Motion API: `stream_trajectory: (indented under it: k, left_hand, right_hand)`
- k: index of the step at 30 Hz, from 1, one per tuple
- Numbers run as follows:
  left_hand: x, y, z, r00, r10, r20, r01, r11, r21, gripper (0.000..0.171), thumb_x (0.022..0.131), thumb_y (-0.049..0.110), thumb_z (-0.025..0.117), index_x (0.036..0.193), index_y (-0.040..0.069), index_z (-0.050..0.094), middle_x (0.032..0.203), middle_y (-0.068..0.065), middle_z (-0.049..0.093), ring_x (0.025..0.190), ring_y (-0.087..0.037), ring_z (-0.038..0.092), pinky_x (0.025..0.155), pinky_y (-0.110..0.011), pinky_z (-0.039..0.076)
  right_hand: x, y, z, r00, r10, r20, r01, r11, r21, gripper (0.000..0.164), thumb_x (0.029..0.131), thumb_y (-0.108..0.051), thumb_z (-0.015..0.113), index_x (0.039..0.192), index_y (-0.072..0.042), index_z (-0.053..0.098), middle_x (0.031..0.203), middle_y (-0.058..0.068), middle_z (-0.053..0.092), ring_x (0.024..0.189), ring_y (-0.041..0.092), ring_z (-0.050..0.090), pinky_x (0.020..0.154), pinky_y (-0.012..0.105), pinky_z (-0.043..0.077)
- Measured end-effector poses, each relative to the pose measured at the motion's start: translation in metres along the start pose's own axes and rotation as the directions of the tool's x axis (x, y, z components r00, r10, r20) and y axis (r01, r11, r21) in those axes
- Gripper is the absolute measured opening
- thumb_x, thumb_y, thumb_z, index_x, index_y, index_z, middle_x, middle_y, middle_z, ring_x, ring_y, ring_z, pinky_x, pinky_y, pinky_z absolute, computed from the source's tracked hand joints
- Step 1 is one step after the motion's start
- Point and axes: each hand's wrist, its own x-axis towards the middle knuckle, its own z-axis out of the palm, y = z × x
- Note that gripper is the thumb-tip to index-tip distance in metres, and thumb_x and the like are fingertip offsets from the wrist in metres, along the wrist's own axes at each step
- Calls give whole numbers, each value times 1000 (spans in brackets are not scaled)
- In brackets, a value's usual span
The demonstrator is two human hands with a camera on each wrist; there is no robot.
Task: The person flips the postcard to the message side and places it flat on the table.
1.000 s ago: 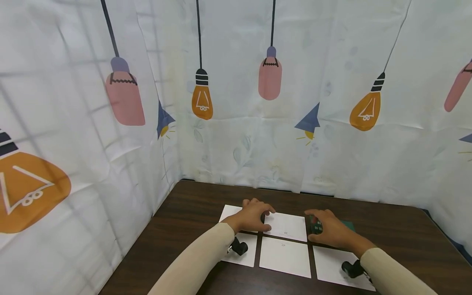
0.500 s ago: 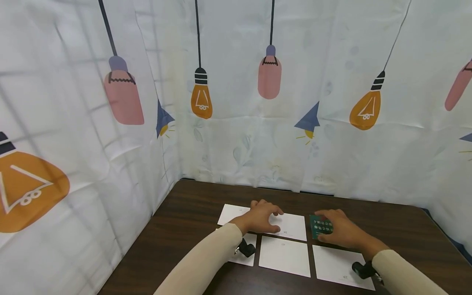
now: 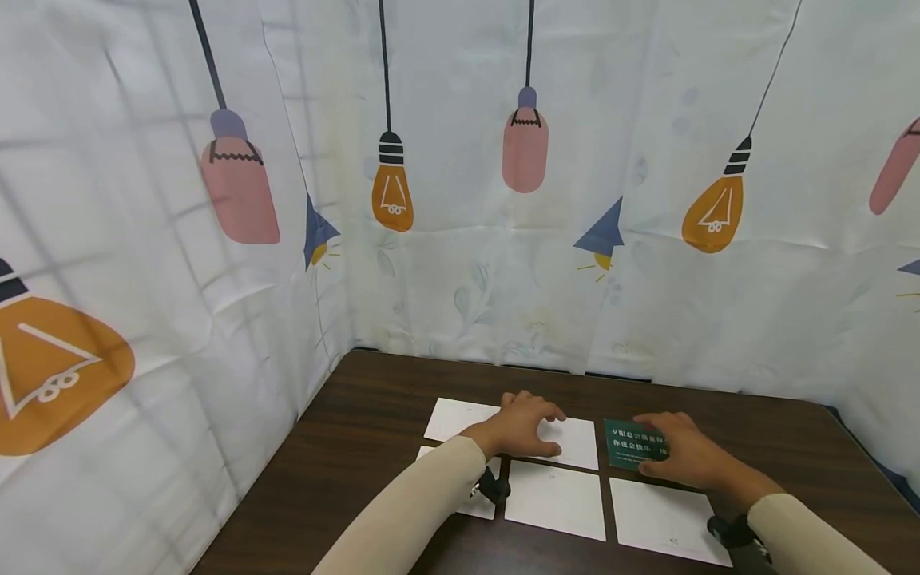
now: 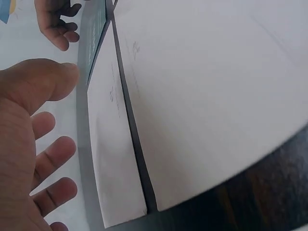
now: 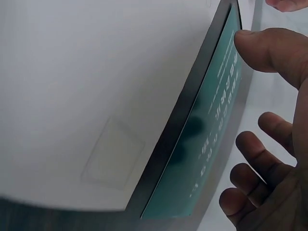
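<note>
My left hand (image 3: 521,423) is held over the white card (image 3: 580,446) in the middle of the back row, its thumb and fingers spread apart and gripping nothing. My right hand (image 3: 683,451) hovers at the right part of a green card (image 3: 627,444) with white printed writing, and hides its right end. In the right wrist view the fingers (image 5: 252,149) are bent loosely, with a gap between them and the green card (image 5: 192,159). The left wrist view shows the left thumb (image 4: 53,79) apart from the white card (image 4: 113,144) beside it.
More white cards lie in two rows on the dark wooden table (image 3: 381,407): back left (image 3: 451,417), front middle (image 3: 553,503) and front right (image 3: 664,523). My left sleeve (image 3: 410,511) covers much of the front left card (image 3: 483,509). A lamp-patterned curtain (image 3: 460,263) stands behind.
Both hands have shifted to the right above the cards. More of the green card and its writing now shows beside my right hand. The cards appear to stay in place.
</note>
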Motion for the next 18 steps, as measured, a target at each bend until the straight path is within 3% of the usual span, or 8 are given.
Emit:
stream_trajectory:
  k: [18]
  left_hand:
    - [17, 22, 13, 999, -43, -6, 43, 996, 82, 52, 88, 53, 74, 135, 32, 64, 135, 13, 57, 123, -12, 46, 98, -40, 33]
  right_hand:
    - [-12, 15, -10, 1000, -12, -24, 12, 1000, -17, 81, 78, -42, 88, 142, -3, 55, 136, 22, 56, 125, 48, 43, 88, 69, 44]
